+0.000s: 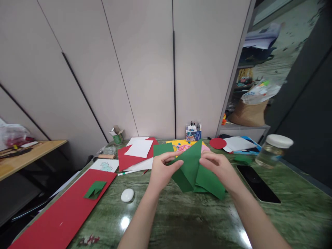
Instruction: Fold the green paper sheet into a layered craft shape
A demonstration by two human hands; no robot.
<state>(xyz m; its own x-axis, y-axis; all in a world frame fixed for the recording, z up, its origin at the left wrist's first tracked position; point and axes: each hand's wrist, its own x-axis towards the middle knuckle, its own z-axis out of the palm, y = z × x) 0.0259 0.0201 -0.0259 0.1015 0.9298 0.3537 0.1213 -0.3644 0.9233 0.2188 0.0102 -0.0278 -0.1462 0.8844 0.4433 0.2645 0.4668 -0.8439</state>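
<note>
A folded sheet of green paper is held up over the table between my two hands. My left hand pinches its left edge between thumb and fingers. On the other side, my right hand has its thumb and fingers closed at the sheet's right edge. The paper comes to a point at the top, and its lower flaps spread apart. More green paper hangs or lies just below it; whether it is the same sheet I cannot tell. Behind the left hand is another green sheet.
On the left, a small folded green paper rests on a long red sheet. A white oval object sits nearby. At right are a phone and a lidded jar. A marker box stands at the back.
</note>
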